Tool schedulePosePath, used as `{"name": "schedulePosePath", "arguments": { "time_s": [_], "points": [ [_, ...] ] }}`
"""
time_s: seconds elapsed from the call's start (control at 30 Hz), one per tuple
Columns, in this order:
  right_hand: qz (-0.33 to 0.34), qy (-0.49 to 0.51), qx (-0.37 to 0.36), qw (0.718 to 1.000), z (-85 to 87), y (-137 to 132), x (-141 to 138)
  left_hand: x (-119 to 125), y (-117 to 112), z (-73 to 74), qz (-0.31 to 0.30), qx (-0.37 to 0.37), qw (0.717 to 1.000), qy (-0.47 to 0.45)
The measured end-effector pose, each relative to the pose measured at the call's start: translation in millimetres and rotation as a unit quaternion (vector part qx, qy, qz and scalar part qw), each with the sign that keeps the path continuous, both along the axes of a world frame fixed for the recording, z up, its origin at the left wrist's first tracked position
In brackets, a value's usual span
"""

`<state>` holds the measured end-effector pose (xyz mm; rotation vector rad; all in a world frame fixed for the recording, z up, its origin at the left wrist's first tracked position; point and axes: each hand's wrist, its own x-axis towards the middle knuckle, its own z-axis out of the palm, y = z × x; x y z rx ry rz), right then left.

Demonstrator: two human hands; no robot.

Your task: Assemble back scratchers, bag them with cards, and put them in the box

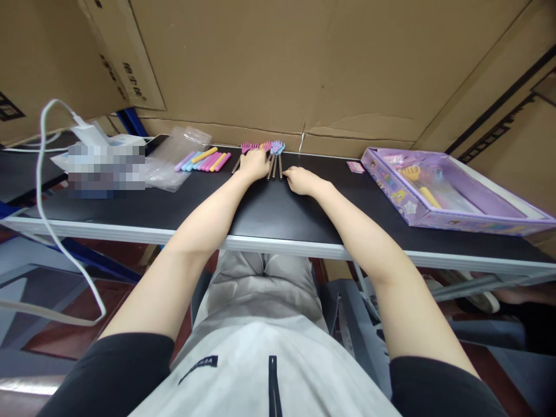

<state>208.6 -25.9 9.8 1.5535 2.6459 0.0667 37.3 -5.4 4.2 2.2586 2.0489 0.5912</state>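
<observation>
Both my arms reach far across a black table (269, 211). My left hand (254, 164) rests palm down on a row of small rakes (274, 152) with metal stems and pink, purple and blue plastic heads. Its fingers lie over the stems; whether it grips one is hidden. My right hand (300, 179) lies on the table just right of the stems, fingers curled loosely, touching or almost touching the nearest stem. Left of the rakes, several coloured handles (204, 160) in purple, blue, pink and yellow lie side by side.
A clear plastic bag (174, 159) lies beside the handles. A purple toy box (438, 191) stands at the right with a small pink card (355, 167) near it. A white charger and cable (47, 174) sit at the left. Cardboard boxes (304, 63) form the back wall.
</observation>
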Motion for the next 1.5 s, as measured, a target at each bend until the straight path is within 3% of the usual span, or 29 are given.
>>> {"name": "schedulePosePath", "arguments": {
  "time_s": [0.17,0.37,0.8,1.07,1.37,1.5],
  "points": [
    [-0.003,-0.009,-0.004,1.000,1.8,-2,-1,-14,8,-5.5,0.056,-0.019,0.998,-0.016],
    [-0.001,-0.003,-0.006,1.000,0.8,-1,1,-20,16,-11.3,0.053,-0.029,0.998,-0.013],
    [-0.007,0.016,-0.009,1.000,-1.8,3,0,-15,14,-8.7,0.063,-0.055,0.996,0.029],
    [-0.013,0.000,-0.006,1.000,0.7,-3,-2,-11,14,-7.2,0.081,-0.053,0.995,-0.009],
    [-0.015,-0.006,0.027,1.000,4.7,-11,-4,-13,18,-7.3,0.074,0.001,0.996,-0.042],
    [-0.009,0.033,0.101,0.994,3.5,-8,-3,-12,25,-14.0,0.015,0.059,0.996,-0.059]
  ]
}}
